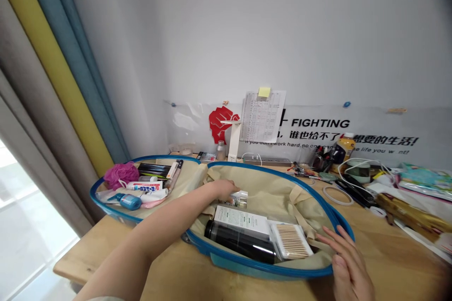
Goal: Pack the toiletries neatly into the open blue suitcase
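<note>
An open beige bag with blue trim (pixel 310 207) lies on the wooden desk. My left hand (pixel 223 190) reaches into its right half and closes round a small clear bottle (pixel 240 198). Just in front lie a white box (pixel 242 221), a black bottle (pixel 240 243) and a clear box of cotton swabs (pixel 290 241). My right hand (pixel 348 263) rests flat and open on the bag's near right rim. In the left half sit a pink bath pouf (pixel 121 174), toothpaste tubes (pixel 147 186) and a small blue bottle (pixel 129 201).
Clutter covers the desk at the right: cables, a white ring (pixel 335 195), a yellow bottle (pixel 344 146), gold packaging (pixel 409 214). A white lamp (pixel 233 143) and power strip (pixel 266 161) stand against the wall. Curtains (pixel 63 84) hang at the left.
</note>
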Demonstrator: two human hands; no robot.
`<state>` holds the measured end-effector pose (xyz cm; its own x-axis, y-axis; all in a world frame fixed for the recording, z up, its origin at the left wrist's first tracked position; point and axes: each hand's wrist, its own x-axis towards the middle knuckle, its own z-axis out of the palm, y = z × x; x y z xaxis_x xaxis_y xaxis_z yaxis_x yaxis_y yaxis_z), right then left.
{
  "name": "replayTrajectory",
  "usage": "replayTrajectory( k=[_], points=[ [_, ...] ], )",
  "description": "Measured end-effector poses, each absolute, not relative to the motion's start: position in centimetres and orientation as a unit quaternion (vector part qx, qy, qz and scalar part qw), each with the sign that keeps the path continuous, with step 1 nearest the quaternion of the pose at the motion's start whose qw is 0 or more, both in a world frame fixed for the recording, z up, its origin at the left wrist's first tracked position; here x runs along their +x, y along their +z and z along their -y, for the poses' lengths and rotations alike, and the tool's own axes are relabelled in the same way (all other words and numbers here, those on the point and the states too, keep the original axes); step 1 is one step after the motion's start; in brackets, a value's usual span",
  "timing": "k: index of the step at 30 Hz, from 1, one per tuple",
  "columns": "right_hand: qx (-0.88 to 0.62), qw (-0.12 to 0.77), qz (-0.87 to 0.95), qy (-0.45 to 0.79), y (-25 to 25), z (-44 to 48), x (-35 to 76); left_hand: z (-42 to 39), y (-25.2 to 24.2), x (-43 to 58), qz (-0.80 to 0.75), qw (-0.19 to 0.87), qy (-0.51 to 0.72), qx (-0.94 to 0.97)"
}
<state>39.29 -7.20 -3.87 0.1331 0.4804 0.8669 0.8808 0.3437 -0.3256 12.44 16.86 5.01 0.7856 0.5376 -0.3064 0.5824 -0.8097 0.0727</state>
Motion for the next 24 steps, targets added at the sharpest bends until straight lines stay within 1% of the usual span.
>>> replayTrajectory(
  k=[6, 10, 14, 16, 20, 24],
  points=[
    [-0.536, 0.526, 0.63, -0.196, -3.7, 7.2, 39.2, -15.9, 5.4, 12.3, -0.311, 0.09, -0.108, 0.94],
    [-0.528, 0.521, 0.636, -0.213, -3.6, 7.2, 39.2, -15.7, 7.6, 11.6, -0.342, 0.071, -0.023, 0.937],
    [-0.524, 0.523, 0.636, -0.216, -3.5, 7.2, 39.2, -17.6, 10.9, 8.1, -0.466, 0.008, 0.099, 0.879],
    [-0.525, 0.527, 0.633, -0.213, -3.5, 7.2, 39.1, -19.0, 11.9, 5.2, -0.547, -0.018, 0.126, 0.828],
    [-0.53, 0.526, 0.63, -0.213, -3.5, 7.2, 39.1, -20.7, 11.7, -1.2, -0.667, -0.024, 0.099, 0.738],
    [-0.532, 0.528, 0.628, -0.21, -3.6, 7.2, 39.1, -21.1, 9.7, -5.3, -0.727, -0.004, 0.041, 0.685]
  ],
)
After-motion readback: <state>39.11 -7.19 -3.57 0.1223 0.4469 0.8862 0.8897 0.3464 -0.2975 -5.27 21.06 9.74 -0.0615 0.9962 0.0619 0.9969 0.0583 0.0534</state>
